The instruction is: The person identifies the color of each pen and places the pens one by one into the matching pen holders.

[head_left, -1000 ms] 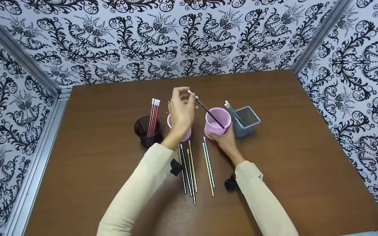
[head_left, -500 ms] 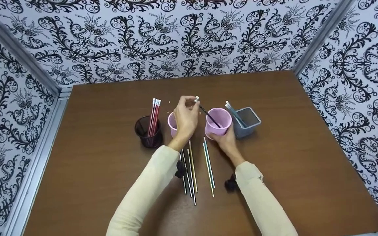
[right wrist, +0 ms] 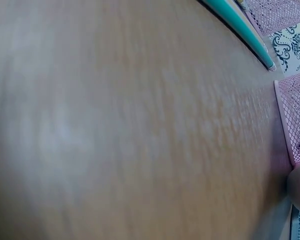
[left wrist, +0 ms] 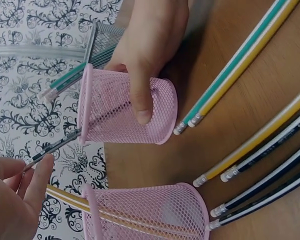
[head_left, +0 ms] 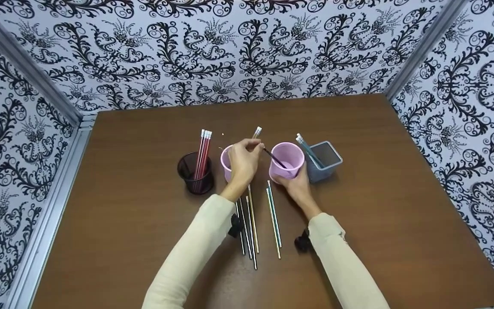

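My left hand pinches a black pencil near its upper end. That pencil slants down inside the right pink mesh cup, its lower part seen through the mesh in the left wrist view. Around the same cup, low on its side, my right hand curls its fingers and thumb. Beside it stands the left pink mesh cup, partly hidden behind my left hand in the head view. Yellow pencils lean inside that left cup. The right wrist view catches only a sliver of the right hand.
A black mesh cup with red pencils stands at the left. At the right is a grey square mesh holder with teal pencils. Several loose pencils, black and yellow, teal and yellow, lie in front.
My left hand has come down and slightly right, lowering the black pencil's top end. White-tipped pencil ends now show behind it. The right hand and its cup stay put.
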Demonstrator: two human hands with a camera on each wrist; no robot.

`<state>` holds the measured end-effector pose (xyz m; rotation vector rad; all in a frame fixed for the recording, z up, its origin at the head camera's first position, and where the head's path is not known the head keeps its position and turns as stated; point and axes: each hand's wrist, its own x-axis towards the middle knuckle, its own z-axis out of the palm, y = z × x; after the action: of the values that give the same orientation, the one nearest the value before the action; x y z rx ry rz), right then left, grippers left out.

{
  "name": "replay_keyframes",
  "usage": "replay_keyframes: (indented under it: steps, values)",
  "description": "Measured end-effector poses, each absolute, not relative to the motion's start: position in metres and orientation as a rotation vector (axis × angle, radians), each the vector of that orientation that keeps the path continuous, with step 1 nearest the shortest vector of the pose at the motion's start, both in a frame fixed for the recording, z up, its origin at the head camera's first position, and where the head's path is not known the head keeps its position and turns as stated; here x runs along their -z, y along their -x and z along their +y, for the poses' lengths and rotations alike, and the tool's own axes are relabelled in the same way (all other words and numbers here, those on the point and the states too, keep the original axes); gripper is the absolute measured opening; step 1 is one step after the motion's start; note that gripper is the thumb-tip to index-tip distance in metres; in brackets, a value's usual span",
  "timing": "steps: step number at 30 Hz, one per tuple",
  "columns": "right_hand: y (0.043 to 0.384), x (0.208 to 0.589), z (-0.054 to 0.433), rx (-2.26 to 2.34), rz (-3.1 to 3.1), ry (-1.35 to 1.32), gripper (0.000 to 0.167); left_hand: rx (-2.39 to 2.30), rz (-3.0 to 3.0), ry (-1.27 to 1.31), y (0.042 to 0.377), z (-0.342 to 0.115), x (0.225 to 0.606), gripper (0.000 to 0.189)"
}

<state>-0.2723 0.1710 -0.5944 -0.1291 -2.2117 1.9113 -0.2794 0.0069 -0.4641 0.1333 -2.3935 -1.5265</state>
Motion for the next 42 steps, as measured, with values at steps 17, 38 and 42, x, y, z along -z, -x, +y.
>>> replay_keyframes:
  steps: [17,38,42]
  values:
    - [0.272,0.595,0.170,-1.930,-2.215,0.123,0.094,1.635,-2.385,-0.131,0.277,-0.001,0.467,0.018]
    - [0.271,0.596,0.172,-1.920,-2.210,0.152,0.093,1.501,-2.560,-0.295,0.219,-0.045,0.526,0.022]
    - [0.272,0.595,0.171,-1.918,-2.200,0.147,0.095,1.417,-2.632,-0.372,0.216,-0.051,0.541,0.019]
